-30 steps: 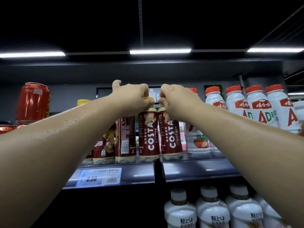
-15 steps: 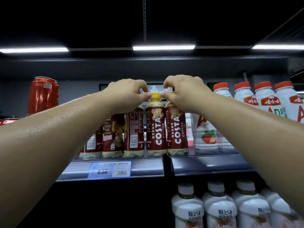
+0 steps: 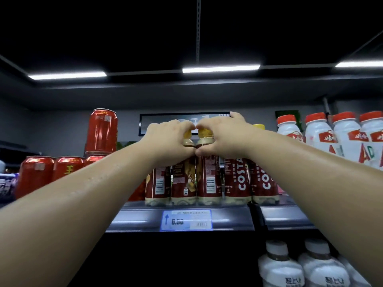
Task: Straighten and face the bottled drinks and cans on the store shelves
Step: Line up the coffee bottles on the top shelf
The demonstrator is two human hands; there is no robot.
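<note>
A row of dark red Costa coffee bottles with yellow caps stands on the upper shelf (image 3: pixel 186 218). My left hand (image 3: pixel 167 141) is closed around the neck of one bottle (image 3: pixel 183 183) whose label shows a picture and small print. My right hand (image 3: pixel 221 139) grips the neck of the bottle beside it (image 3: pixel 208 181), which shows a barcode to the front. The two hands touch at the fingertips. Two bottles to the right (image 3: pixel 238 179) (image 3: pixel 264 181) show the white COSTA lettering. A further bottle (image 3: pixel 157 183) at the left shows its barcode.
Red cans (image 3: pixel 35 175) stand to the left, one can (image 3: pixel 101 131) stacked on top. White bottles with red caps (image 3: pixel 317 139) fill the right of the shelf. A blue price tag (image 3: pixel 186 220) reads 6.50. White bottles (image 3: pixel 279 268) sit on the shelf below.
Both hands have shifted left along the row, from the two COSTA-facing bottles to the two bottles beside them. The view has also swung left, bringing more red cans in.
</note>
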